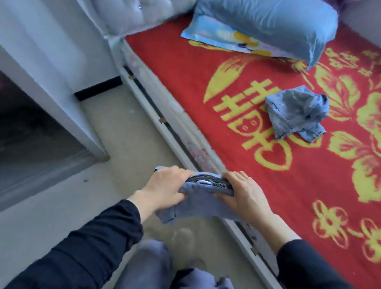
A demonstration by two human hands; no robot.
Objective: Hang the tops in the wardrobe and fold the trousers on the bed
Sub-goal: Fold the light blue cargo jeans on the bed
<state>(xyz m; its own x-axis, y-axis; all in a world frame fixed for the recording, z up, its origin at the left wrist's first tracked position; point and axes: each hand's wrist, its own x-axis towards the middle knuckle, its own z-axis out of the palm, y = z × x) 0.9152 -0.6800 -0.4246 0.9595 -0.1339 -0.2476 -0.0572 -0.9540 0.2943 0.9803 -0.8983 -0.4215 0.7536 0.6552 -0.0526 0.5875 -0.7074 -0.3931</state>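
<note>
Bedroom, bed, pillow, tufted headboard

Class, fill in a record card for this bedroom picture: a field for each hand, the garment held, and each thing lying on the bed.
Held garment: bunched blue cloth garment, grey patterned band showing, at the bed's edge
Left hand: grips the garment's left end
Right hand: grips its right end
Bed cover: red woven blanket with yellow pattern
Loose garment: crumpled light-blue denim garment, lying mid-blanket
Pillow: shiny blue pillow beside the grey tufted headboard
</note>
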